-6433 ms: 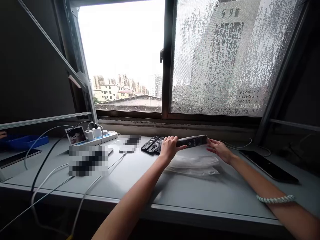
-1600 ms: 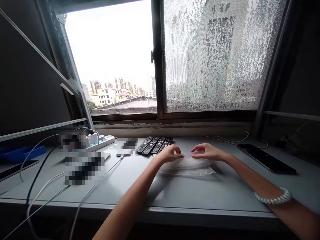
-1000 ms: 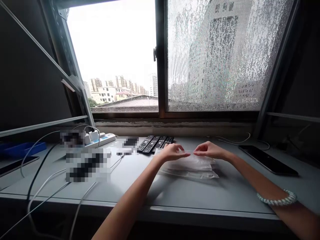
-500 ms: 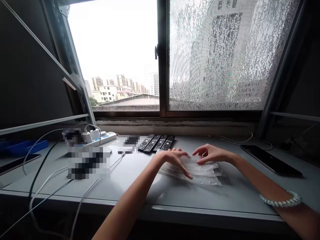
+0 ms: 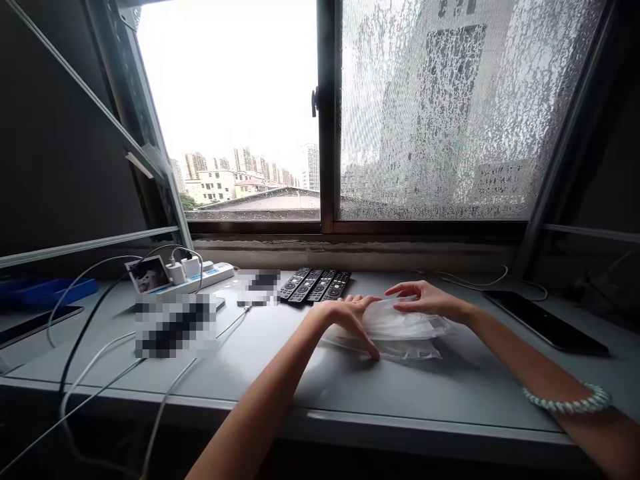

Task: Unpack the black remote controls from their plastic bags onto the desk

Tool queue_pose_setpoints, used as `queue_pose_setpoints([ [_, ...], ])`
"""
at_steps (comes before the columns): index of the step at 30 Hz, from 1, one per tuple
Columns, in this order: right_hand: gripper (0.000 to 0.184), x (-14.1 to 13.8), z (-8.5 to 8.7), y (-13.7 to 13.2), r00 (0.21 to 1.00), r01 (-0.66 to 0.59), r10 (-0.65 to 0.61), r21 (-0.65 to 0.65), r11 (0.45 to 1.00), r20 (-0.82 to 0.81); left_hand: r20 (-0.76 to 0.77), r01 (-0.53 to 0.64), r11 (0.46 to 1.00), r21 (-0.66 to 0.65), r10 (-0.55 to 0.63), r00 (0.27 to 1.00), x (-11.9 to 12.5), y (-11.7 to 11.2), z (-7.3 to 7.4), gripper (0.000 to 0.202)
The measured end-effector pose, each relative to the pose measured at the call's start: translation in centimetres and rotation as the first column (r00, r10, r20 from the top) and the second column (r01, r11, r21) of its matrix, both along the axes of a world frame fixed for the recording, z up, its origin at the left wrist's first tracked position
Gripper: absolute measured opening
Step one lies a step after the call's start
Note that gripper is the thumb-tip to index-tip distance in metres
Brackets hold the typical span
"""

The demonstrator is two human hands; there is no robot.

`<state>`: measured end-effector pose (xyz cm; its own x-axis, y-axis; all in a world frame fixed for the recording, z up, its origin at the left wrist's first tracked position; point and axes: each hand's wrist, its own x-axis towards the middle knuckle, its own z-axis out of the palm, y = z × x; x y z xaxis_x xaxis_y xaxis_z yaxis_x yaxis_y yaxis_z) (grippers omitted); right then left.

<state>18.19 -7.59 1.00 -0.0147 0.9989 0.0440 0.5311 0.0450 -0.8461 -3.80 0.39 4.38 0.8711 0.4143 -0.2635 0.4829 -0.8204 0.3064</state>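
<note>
Clear, thin plastic bags lie in a loose, overlapping stack on the grey desk. My left hand rests at the stack's left side, its thumb spread well away from its fingers, pressing down near the front edge. My right hand is at the far side of the stack, with the upper bag between thumb and fingers; that bag bulges up toward the hand. The right fingertips are partly lost against the transparent film. Several black remote controls lie side by side just beyond my left hand.
A dark tablet lies to the right, with a white cable behind it. On the left are a white power strip, cords over the desk's front edge, a blue tray and blurred-out items. A window stands behind the desk.
My right hand has risen slightly and moved away from me, and the upper bag has lifted and puffed up with it. My left thumb has shifted slightly left.
</note>
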Motion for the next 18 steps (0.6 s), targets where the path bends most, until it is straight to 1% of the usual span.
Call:
queue_pose_setpoints([
  [4, 0.057, -0.32, 0.05, -0.16, 0.999, -0.045, 0.045, -0.042, 0.998, -0.004, 0.006, 0.014, 1.000, 0.023, -0.014, 1.000, 0.02, -0.06, 0.00, 0.115],
  [7, 0.056, -0.39, -0.18, 0.03, 0.997, -0.072, 0.073, -0.039, 0.997, 0.012, 0.018, 0.026, 0.998, 0.054, -0.027, 0.999, 0.11, -0.05, -0.21, 0.101],
  [9, 0.057, -0.39, -0.34, 0.21, 0.996, -0.085, 0.084, -0.029, 0.996, -0.005, 0.030, 0.035, 0.998, 0.053, -0.037, 0.999, 0.17, 0.00, -0.39, 0.094],
  [11, 0.057, -0.42, -0.44, 0.34, 0.996, -0.084, 0.084, -0.016, 0.996, -0.031, 0.044, 0.040, 0.998, 0.040, -0.042, 0.998, 0.20, 0.05, -0.51, 0.094],
  [14, 0.056, -0.56, -0.48, 0.39, 0.995, -0.078, 0.078, 0.002, 0.997, -0.055, 0.056, 0.044, 0.999, 0.023, -0.045, 0.997, 0.18, 0.05, -0.54, 0.099],
  [18, 0.053, -0.74, -0.59, 0.40, 0.990, -0.122, 0.122, 0.003, 0.992, -0.068, 0.066, 0.072, 0.997, 0.022, -0.073, 0.995, 0.20, -0.01, -0.57, 0.106],
])
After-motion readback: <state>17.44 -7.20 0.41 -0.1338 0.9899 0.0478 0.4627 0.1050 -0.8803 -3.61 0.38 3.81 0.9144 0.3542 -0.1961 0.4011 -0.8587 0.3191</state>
